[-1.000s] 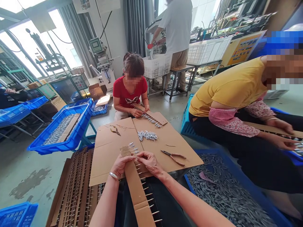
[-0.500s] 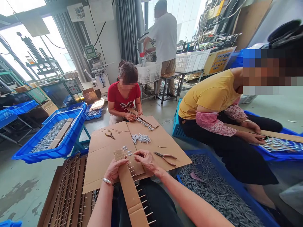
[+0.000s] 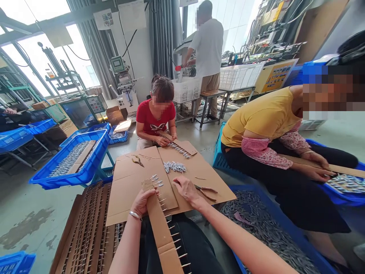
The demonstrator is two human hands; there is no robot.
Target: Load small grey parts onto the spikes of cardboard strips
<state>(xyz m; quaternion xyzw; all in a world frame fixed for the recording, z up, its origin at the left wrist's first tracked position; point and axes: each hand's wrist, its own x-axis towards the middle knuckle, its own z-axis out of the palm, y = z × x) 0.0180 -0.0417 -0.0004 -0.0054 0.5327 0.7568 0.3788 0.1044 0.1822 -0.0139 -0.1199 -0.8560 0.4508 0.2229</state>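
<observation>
Head camera, single view; worn, facing forward-down; close above left hand (image 3: 144, 201), right hand (image 3: 186, 188), cardboard strip (image 3: 160, 228); seated person (image 3: 155, 116) at 12 o'clock.

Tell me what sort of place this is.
Most likely a small factory workshop for hand assembly. Blue crates hold heaps of small metal parts, machines with control panels stand by the windows, and the left hand holds a cardboard strip studded with pins.

Left hand (image 3: 144, 201) clenched; right hand (image 3: 186, 189) extended forward, fingers loose.
</observation>
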